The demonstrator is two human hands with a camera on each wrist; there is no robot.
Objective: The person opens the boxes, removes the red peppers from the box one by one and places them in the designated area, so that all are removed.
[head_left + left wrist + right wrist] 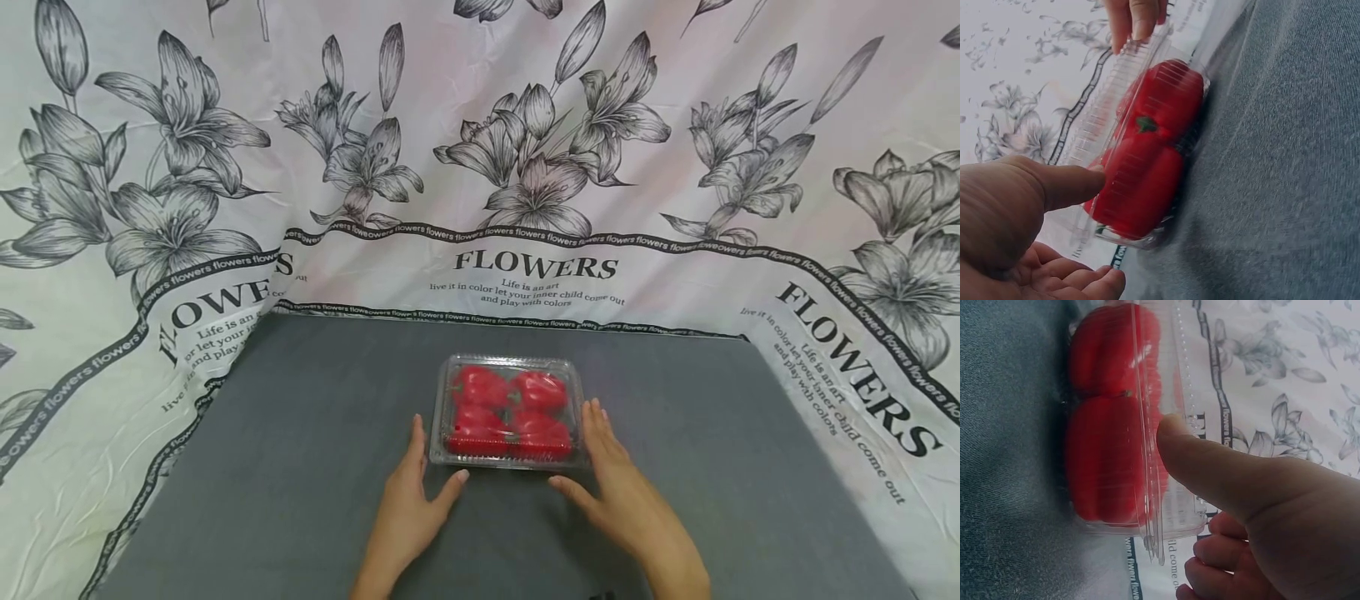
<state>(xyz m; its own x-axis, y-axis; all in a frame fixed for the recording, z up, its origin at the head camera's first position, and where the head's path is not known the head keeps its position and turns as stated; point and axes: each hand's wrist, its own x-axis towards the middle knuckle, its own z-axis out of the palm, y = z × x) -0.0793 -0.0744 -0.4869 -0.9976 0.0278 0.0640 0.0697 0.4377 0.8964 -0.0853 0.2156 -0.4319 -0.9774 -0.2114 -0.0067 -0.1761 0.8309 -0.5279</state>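
A clear plastic clamshell box point(444, 392) sits on the grey surface with its lid down. Several red bell peppers point(480, 387) lie inside, and a green stem point(1146, 124) shows through the plastic in the left wrist view. My left hand point(411, 507) is at the box's left side, fingers straight and thumb spread, with a small gap to the wall in the head view. On the other side my right hand point(626, 492) has straight fingers along the right edge, thumb near the front corner. Whether those fingers touch the box I cannot tell.
The grey tabletop point(300, 433) spreads around the box. Behind it and along both sides hangs a white cloth point(360, 275) printed with flowers and lettering. A small dark thing point(602, 596) shows at the bottom edge, too cut off to identify.
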